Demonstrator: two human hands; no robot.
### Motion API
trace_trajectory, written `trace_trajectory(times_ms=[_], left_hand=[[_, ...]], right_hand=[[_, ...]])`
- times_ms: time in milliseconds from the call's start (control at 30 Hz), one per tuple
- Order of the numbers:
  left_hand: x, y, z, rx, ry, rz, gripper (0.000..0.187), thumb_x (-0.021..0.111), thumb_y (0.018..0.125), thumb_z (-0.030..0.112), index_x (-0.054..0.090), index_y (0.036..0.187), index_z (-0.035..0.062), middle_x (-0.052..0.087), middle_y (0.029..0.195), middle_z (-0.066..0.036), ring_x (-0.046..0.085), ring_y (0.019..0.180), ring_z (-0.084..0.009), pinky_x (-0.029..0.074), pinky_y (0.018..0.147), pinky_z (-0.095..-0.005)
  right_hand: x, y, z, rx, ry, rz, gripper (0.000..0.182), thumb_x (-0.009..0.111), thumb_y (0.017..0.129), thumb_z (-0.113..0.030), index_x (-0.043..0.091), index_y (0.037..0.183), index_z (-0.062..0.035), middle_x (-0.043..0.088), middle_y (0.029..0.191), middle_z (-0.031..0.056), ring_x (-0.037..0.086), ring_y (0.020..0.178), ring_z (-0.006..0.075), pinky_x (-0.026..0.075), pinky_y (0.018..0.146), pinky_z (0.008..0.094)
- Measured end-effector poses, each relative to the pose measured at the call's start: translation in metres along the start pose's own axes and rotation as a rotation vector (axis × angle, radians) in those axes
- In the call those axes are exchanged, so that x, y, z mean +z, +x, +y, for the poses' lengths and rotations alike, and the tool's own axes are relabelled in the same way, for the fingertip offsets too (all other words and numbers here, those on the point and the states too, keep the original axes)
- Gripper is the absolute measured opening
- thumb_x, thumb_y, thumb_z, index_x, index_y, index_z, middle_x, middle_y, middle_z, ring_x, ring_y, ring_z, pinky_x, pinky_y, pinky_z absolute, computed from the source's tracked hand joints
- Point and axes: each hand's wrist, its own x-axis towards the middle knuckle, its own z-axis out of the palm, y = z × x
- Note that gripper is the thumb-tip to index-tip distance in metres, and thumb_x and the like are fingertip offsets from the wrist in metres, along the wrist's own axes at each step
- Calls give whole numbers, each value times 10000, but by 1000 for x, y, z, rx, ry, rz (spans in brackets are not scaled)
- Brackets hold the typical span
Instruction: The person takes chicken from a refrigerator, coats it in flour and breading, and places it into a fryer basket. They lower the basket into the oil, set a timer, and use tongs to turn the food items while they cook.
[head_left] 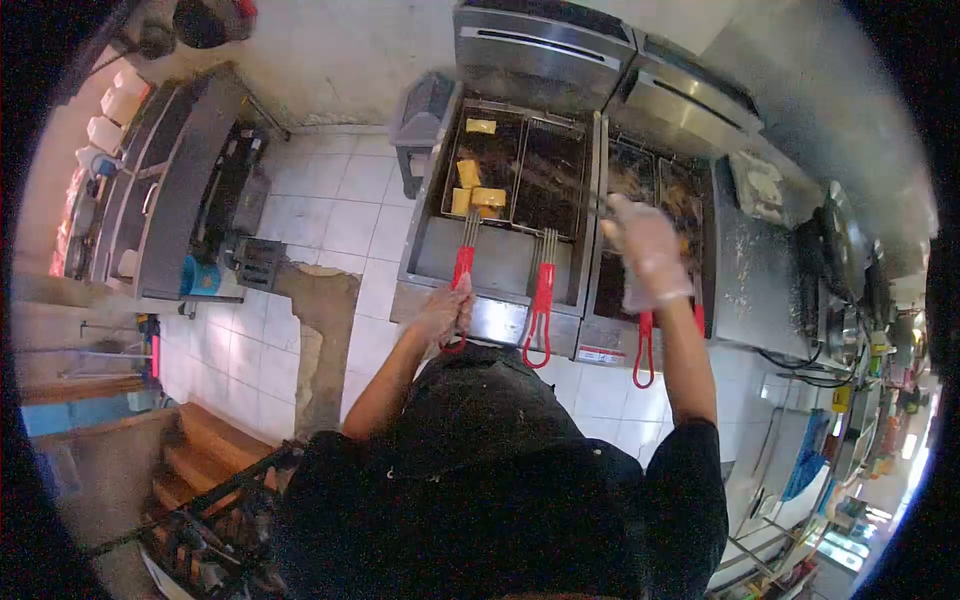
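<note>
My left hand (445, 312), in a clear glove, is closed round the red handle (464, 265) of the left fryer basket. Several yellow blocks of food (488, 198) lie in that basket, most of them near its front end. My right hand (652, 250), also gloved, grips dark metal tongs (565, 185), blurred by motion, which reach leftward over the second basket. That basket's red handle (545, 285) hangs over the fryer front between my hands. Below my right hand, another red handle (644, 350) juts from the right-hand fryer (597, 300).
A steel counter (752, 285) with pale crumbs adjoins the fryers on the right, with a tray (758, 187) at its back. To the left stands a metal shelf unit (170, 190) above white floor tiles (325, 190). Wooden steps (205, 450) are at lower left.
</note>
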Motion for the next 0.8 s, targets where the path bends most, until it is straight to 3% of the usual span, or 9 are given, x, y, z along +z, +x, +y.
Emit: trace_trajectory(times_ms=[33, 67, 333, 433, 533, 600, 667, 767, 800], left_hand=[[4, -8, 10, -22, 15, 12, 348, 468, 864, 429, 448, 710, 118, 414, 542, 28, 403, 424, -107, 352, 416, -252], [-8, 5, -5, -66, -191, -101, 346, 484, 854, 434, 453, 711, 120, 427, 544, 23, 420, 417, -116, 364, 420, -254], [-23, 29, -32, 41, -398, -207, 294, 508, 853, 382, 441, 734, 122, 443, 568, 8, 435, 437, -127, 384, 435, -285], [-24, 22, -22, 40, -371, -261, 259, 523, 854, 340, 438, 758, 114, 447, 584, 6, 438, 453, -126, 397, 448, -285], [-29, 21, -21, 63, -400, -322, 262, 514, 861, 338, 438, 764, 107, 448, 583, -1, 431, 451, -131, 393, 456, -287], [-33, 27, -26, 59, -493, -389, 267, 511, 863, 340, 439, 766, 102, 448, 583, -5, 423, 448, -131, 387, 456, -284], [-35, 32, -28, 65, -399, -371, 306, 434, 893, 378, 450, 739, 114, 449, 575, 13, 465, 488, -135, 419, 507, -306], [-36, 26, -27, 108, -239, -270, 303, 440, 890, 378, 454, 748, 111, 444, 572, 14, 470, 488, -136, 426, 508, -312], [-37, 26, -25, 108, -234, -274, 303, 440, 890, 378, 454, 748, 111, 444, 572, 14, 470, 488, -136, 426, 508, -312]], right_hand=[[25, 13, -4, -120, -46, 42, 225, 580, 765, -218, 499, 877, -40, 582, 794, 164, 565, 773, 354, 447, 680, 439], [33, 28, -19, -98, -129, -76, 217, 589, 753, -222, 502, 824, -36, 589, 778, 153, 578, 764, 340, 468, 655, 417], [103, 69, -48, -176, -303, -185, 248, 613, 735, -222, 508, 823, -15, 591, 768, 147, 592, 753, 313, 483, 628, 401], [112, 68, -58, -205, -305, -155, 205, 572, 760, -186, 506, 816, -1, 589, 751, 153, 596, 734, 311, 487, 605, 392], [131, 70, -65, -227, -403, -7, 115, 472, 777, -73, 526, 684, -31, 573, 617, 122, 604, 590, 252, 493, 504, 326], [138, 71, -63, -191, -385, -45, 126, 482, 779, -97, 523, 680, -29, 579, 641, 128, 608, 626, 258, 495, 537, 334], [129, 73, -68, -153, -363, -83, 142, 492, 781, -121, 521, 677, -28, 584, 665, 134, 612, 661, 263, 496, 569, 341], [116, 77, -56, -195, -202, -174, 188, 505, 784, -176, 548, 730, -1, 595, 765, 154, 605, 786, 279, 484, 679, 358], [126, 78, -41, -203, -83, -113, 214, 542, 771, -213, 555, 742, -2, 586, 740, 169, 587, 747, 329, 465, 653, 397]])
